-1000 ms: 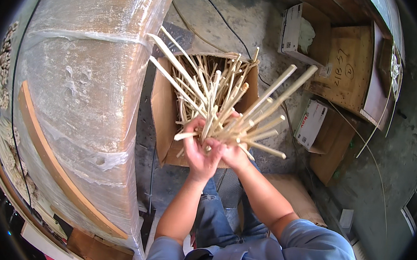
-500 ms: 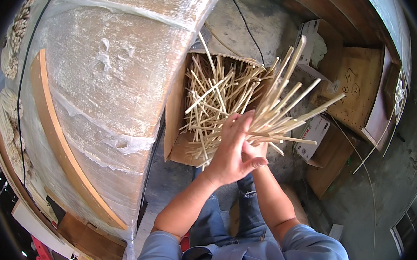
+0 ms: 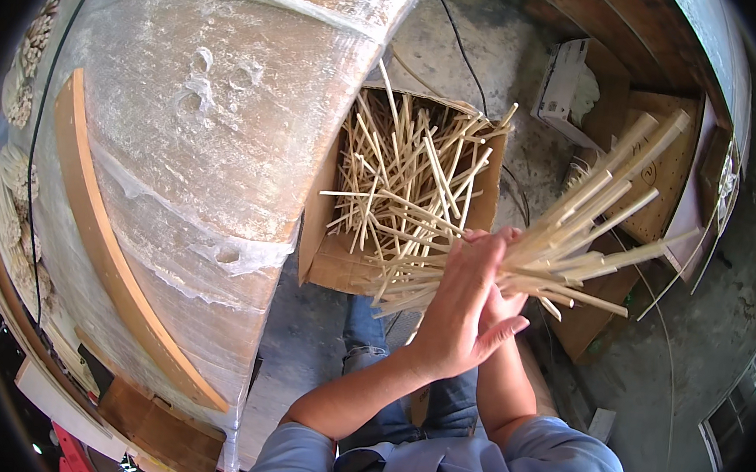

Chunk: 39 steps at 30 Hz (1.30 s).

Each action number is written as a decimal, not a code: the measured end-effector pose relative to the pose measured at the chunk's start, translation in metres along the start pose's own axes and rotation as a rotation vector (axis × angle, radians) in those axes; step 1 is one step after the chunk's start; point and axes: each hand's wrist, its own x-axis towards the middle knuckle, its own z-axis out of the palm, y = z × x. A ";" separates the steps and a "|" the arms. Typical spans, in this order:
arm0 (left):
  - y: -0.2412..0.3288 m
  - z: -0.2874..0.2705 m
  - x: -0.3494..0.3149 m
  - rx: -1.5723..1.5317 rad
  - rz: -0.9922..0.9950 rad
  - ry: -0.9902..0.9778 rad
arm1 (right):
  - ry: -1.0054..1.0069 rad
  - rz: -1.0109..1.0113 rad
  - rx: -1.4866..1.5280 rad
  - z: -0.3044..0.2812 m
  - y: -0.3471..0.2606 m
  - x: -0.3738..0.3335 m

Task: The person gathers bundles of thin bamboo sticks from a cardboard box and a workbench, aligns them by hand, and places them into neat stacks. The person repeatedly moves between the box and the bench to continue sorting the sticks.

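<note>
A loose bundle of thin pale wooden sticks (image 3: pixel 585 220) is clasped between my two hands, just right of the open cardboard box (image 3: pixel 338 267). My left hand (image 3: pixel 465 312) presses its long fingers over the near side of the bundle, its thumb sticking out to the right. Behind it, my right hand (image 3: pixel 503 308) grips the bundle from the other side, with most of its fingers hidden. The bundle's long ends fan out to the upper right, while the other ends reach left over the box's near edge. Many more sticks (image 3: pixel 409 164) lie jumbled inside the box.
A large block wrapped in clear film (image 3: pixel 201 136) fills the left side, with a curved wooden strip (image 3: pixel 103 225) on it. To the right stand a white carton (image 3: pixel 564 82) and wooden furniture parts (image 3: pixel 701 197). A black cable (image 3: pixel 461 44) crosses the floor behind the box.
Both hands and the held bundle have moved right and slightly down in view. The bundle's fanned ends now lean further right, uncovering more of the box's right wall.
</note>
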 end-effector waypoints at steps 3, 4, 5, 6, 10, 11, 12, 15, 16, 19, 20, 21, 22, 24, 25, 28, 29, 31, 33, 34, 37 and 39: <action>-0.004 -0.001 -0.004 0.029 0.063 0.035 | -0.010 -0.011 0.068 0.007 0.003 -0.001; -0.004 0.005 0.000 -0.002 0.026 0.063 | -0.042 -0.015 -0.075 -0.030 0.027 0.000; -0.027 0.005 -0.005 0.076 -0.047 0.085 | 0.038 0.034 -0.300 -0.020 0.034 0.007; -0.054 0.002 -0.004 0.192 -0.069 0.143 | 0.107 0.102 -0.528 -0.010 0.040 0.014; -0.129 -0.026 -0.003 0.535 -0.142 0.290 | 0.012 0.061 -0.693 -0.008 0.089 0.048; -0.137 -0.037 -0.012 0.530 -0.212 0.327 | 0.066 0.012 -0.943 -0.005 0.100 0.045; -0.147 -0.047 -0.018 0.521 -0.254 0.360 | 0.123 0.202 -0.861 -0.007 0.106 0.034; -0.173 -0.055 -0.042 0.394 -0.460 0.437 | 0.160 0.453 -0.776 -0.029 0.141 0.008; -0.187 -0.065 -0.060 0.400 -0.556 0.433 | 0.087 0.485 -0.789 -0.016 0.143 0.008; -0.212 -0.065 -0.075 0.420 -0.742 0.410 | -0.002 0.418 -0.532 -0.003 0.157 0.031; -0.224 -0.068 -0.075 0.154 -0.759 0.404 | 0.001 0.339 -0.588 0.003 0.171 0.037; -0.230 -0.049 -0.058 -0.113 -0.728 0.316 | 0.066 0.301 -0.537 -0.013 0.179 0.046; -0.236 -0.045 -0.055 0.005 -0.759 0.270 | 0.127 0.318 -0.547 -0.006 0.179 0.047; -0.238 -0.048 -0.048 0.101 -0.779 0.302 | 0.142 0.271 -0.558 0.008 0.174 0.047; -0.249 -0.070 -0.056 -0.048 -0.703 0.288 | 0.118 0.272 -0.475 0.025 0.168 0.042; -0.188 -0.059 -0.028 -0.225 -0.520 0.172 | 0.188 0.110 -0.541 0.006 0.140 0.032; -0.176 -0.059 -0.012 -0.094 -0.459 0.139 | 0.177 0.116 -0.559 0.005 0.142 0.041; -0.190 -0.056 -0.006 0.036 -0.440 0.196 | 0.160 0.067 -0.600 0.020 0.153 0.053; -0.204 -0.040 0.015 0.060 -0.368 0.269 | 0.050 -0.061 -0.855 -0.009 0.166 0.086; -0.202 -0.035 0.019 0.056 -0.357 0.320 | 0.030 -0.026 -0.848 -0.019 0.163 0.089; -0.197 -0.068 -0.007 0.083 -0.333 0.535 | 0.029 0.182 -0.876 0.002 0.140 0.058; -0.187 -0.070 -0.022 -0.057 -0.441 0.598 | 0.293 0.157 -0.718 -0.010 0.132 0.017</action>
